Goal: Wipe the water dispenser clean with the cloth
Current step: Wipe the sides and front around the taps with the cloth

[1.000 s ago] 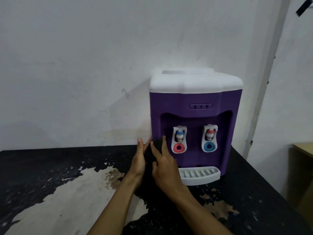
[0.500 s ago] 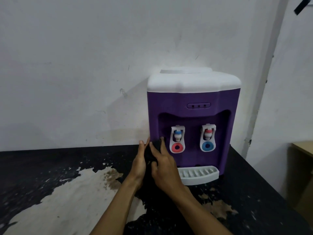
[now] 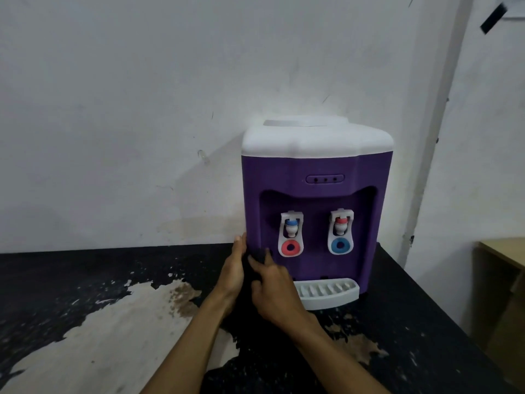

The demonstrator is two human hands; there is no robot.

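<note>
While a purple water dispenser [image 3: 315,172] with a white top stands upright on a black surface [image 3: 71,268], close against a white wall [image 3: 127,95], two bare hands meet at its lower left front corner. A dark cloth [image 3: 257,255] is sandwiched between them and touches the purple body at that corner; its lower part hangs down into shadow and is hard to make out. The left hand [image 3: 234,270] lies flat on the cloth's outer side, fingers straight and pointing up. The right hand [image 3: 274,290] grasps the cloth from the front, one finger stretched upward and the others bent around the fabric. Just right of the hands are two white taps: one [image 3: 291,234] with a red ring, another [image 3: 340,231] with a blue ring. Below them a pale drip tray [image 3: 326,294] juts forward. The surface's black coating has worn away in large pale patches.
</note>
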